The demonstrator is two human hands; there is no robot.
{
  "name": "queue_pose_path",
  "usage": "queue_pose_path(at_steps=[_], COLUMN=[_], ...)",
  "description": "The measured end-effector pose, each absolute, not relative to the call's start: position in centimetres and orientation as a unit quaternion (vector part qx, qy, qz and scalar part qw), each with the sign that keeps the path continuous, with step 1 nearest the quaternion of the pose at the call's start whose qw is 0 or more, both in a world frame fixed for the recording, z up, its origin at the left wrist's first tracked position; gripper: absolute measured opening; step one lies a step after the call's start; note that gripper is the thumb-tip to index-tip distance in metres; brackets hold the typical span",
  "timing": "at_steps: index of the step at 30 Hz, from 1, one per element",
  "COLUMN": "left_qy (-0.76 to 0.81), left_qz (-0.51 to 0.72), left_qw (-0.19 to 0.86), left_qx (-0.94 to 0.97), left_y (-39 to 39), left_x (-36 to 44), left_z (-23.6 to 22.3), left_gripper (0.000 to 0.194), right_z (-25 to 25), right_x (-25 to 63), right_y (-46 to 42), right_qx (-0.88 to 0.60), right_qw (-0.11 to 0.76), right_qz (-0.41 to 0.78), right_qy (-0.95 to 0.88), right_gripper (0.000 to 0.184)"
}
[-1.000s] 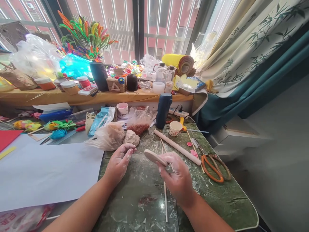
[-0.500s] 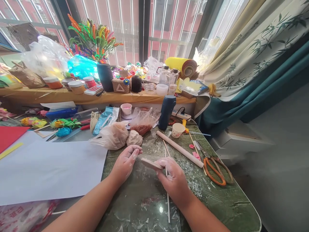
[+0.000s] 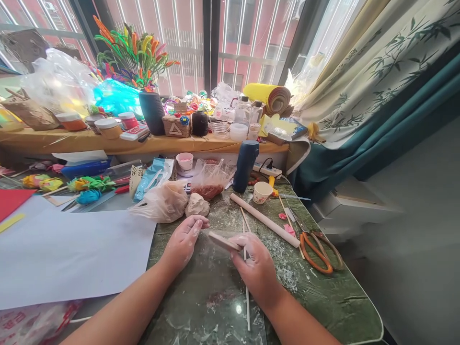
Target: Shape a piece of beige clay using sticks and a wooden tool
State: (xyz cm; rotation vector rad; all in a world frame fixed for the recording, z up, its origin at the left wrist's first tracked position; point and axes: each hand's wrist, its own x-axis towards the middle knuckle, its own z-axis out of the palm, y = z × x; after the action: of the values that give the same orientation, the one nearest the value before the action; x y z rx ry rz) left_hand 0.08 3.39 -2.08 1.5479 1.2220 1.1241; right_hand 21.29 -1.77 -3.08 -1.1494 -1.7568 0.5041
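My right hand (image 3: 256, 261) pinches a flat greyish-beige clay piece (image 3: 224, 241) by its near end, with the piece held above the table and tilted. My left hand (image 3: 182, 242) hovers to the left of it, apart from the clay, thumb and fingers drawn together; whatever lies between them, if anything, is hidden. White residue marks both hands. Just beyond my left hand sits a lump of pale clay (image 3: 197, 205). Thin wooden sticks (image 3: 247, 299) lie on the table, passing under my right hand.
A rolling pin (image 3: 265, 220) lies diagonally beyond my right hand, near orange-handled scissors (image 3: 316, 251). Behind stand a paper cup (image 3: 262, 192) and a dark blue bottle (image 3: 246, 166). Plastic bags (image 3: 158, 201) and a large white sheet (image 3: 68, 258) occupy the left.
The whole view has shifted slightly. Both hands keep nearly the same pose, and the clay piece stays in my right hand.
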Motion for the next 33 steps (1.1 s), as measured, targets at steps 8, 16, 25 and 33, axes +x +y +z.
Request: queue_pose_path(at_steps=[8,16,25,33], left_qy=[0.496,0.496,0.491,0.490], left_qz=[0.441,0.434,0.431,0.431], left_qw=[0.416,0.419,0.420,0.422], left_qx=[0.622,0.624,0.630,0.630], left_y=[3.56,3.47,3.41,3.44], left_x=[0.05,0.07,0.07,-0.03], left_z=[-2.42,-2.30,-2.36,-2.36], left_gripper=[0.038,0.035,0.035,0.036], right_z=[-3.08,-2.99,-3.21,-3.38], right_x=[21.36,21.13,21.31,21.37], right_y=[-1.74,-1.92,-1.88,-1.85], right_qx=[-0.463,-0.475,-0.446,-0.468], right_qw=[0.468,0.437,0.456,0.443], right_qz=[0.218,0.230,0.223,0.255], right_qy=[-0.721,-0.728,-0.737,-0.721], right_gripper=[0.013,0.014,0.016,0.014])
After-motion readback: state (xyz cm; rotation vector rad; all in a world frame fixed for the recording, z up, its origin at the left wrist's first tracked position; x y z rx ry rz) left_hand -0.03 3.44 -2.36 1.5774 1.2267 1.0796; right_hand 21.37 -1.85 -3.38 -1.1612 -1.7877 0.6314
